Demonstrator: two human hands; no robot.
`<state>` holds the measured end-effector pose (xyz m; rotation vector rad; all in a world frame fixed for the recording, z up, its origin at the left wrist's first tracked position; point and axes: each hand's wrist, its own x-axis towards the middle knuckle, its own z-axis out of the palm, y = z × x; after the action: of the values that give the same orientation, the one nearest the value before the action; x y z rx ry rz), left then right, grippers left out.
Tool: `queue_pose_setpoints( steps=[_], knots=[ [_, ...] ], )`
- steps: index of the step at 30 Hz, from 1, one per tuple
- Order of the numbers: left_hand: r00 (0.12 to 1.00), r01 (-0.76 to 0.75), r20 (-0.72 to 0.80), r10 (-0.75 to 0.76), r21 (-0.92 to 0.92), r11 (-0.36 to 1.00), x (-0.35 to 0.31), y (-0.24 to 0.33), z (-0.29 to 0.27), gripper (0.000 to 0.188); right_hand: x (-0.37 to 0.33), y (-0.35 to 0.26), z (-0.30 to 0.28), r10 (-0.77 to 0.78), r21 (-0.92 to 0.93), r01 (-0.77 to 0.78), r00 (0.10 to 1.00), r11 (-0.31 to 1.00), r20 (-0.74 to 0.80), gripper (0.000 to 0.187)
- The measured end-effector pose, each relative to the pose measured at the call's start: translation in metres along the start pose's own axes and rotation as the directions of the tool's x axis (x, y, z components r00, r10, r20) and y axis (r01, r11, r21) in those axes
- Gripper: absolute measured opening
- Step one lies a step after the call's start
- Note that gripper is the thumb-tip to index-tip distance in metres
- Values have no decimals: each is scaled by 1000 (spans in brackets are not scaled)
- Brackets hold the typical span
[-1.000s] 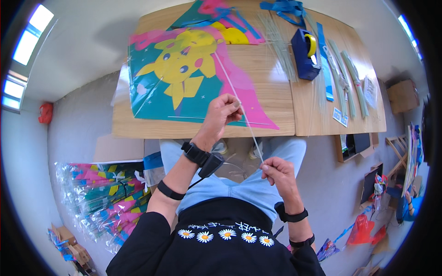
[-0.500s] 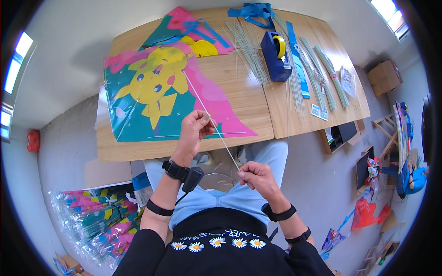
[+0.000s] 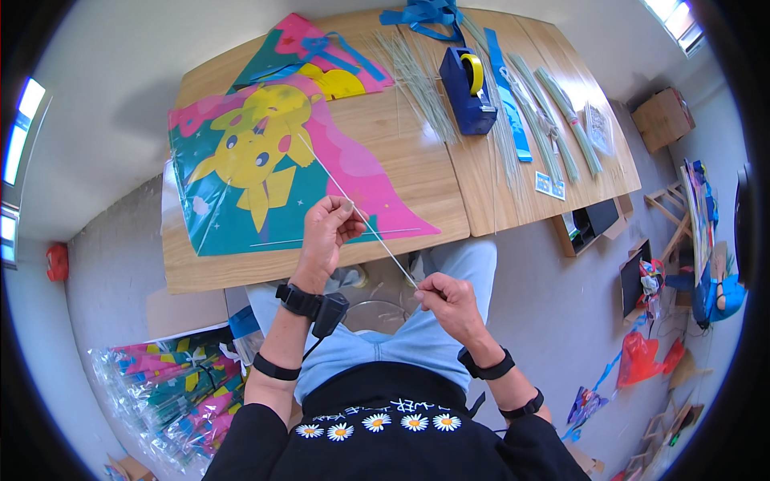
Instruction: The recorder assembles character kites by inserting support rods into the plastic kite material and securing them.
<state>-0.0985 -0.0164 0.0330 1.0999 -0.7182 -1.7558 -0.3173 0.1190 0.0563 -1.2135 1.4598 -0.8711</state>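
Observation:
Both my hands hold one thin white rod (image 3: pixel 391 254) slanting over the table's front edge. My left hand (image 3: pixel 327 228) pinches it part-way along, thumb against fingers. At its near, lower end my right hand (image 3: pixel 451 303) grips it between thumb and fingertips. The rod's far end reaches over a kite sheet (image 3: pixel 301 216) of pink, green and yellow with a cartoon figure, lying flat on the table (image 3: pixel 421 180). Another thin rod (image 3: pixel 277 242) lies along the sheet's near edge, partly behind my left hand.
A blue tape dispenser (image 3: pixel 468 100) holds a yellow roll. Around it lie loose thin rods (image 3: pixel 417 84), bundled rods (image 3: pixel 569 120), blue ribbon (image 3: pixel 429 20) and a bag of small parts (image 3: pixel 597 128). Another sheet (image 3: pixel 361 68) lies at the back. Wrapped kites (image 3: pixel 172 385) are at lower left.
The view has shifted slightly, so the table sits a little further left. Both hands keep their hold on the rod, with hardly any movement between them.

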Motion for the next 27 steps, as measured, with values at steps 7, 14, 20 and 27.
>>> queue_pose_setpoints(
  steps=[7,14,20,27],
  knots=[
    [1000,10,4,-11,39,999,1,3,-3,10,0,-5,0,111,188,-123,991,975,73,7],
    [999,39,26,-40,41,998,2,-1,-1,11,-2,-5,-4,-100,-83,93,991,992,-84,5],
    [998,9,64,-10,26,1000,1,0,3,10,-3,-13,-10,34,-34,-33,999,999,24,11],
    [1000,-19,23,18,55,998,-6,12,-12,9,55,27,-71,-155,-636,-98,931,765,-331,24]
  ],
)
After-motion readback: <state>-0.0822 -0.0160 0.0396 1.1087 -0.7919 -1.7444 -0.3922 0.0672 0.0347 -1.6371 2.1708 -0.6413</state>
